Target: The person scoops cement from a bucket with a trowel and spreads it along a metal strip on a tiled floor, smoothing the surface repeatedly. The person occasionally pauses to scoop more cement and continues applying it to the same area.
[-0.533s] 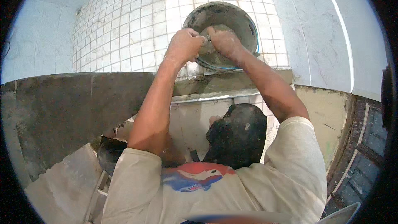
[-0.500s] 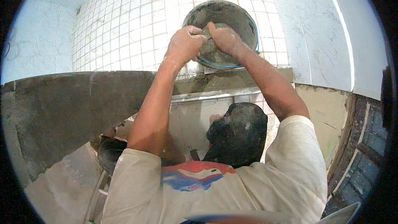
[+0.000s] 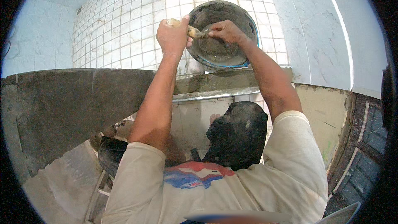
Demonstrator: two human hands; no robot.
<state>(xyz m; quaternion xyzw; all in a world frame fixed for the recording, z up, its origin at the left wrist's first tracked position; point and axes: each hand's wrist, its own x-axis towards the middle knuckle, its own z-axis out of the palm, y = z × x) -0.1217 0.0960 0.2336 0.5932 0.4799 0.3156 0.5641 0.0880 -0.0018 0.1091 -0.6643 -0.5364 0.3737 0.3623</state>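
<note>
My left hand (image 3: 172,37) is closed round the pale wooden handle of a trowel (image 3: 194,32), holding it over the left rim of a dark round bucket (image 3: 199,56). My right hand (image 3: 227,32) reaches over the bucket, its fingers pinched at the trowel's mortar-smeared neck. The blade is hard to make out against the grey. Wet grey mortar (image 3: 217,47) lies in the bottom of the bucket, and more coats its inner walls. A blue edge shows along the bucket's near and right sides.
The bucket stands on white square tiles (image 3: 132,29) behind a mortar-covered ledge (image 3: 219,81). A grey cement-faced wall (image 3: 78,108) runs to the left. Pale blue wall panels (image 3: 319,37) rise at the right. My dark-clad knee (image 3: 238,135) is below the ledge.
My left hand has moved slightly left and turned, bringing the trowel handle into sight. My right hand has shifted a little right, and its fingers now pinch the trowel's neck.
</note>
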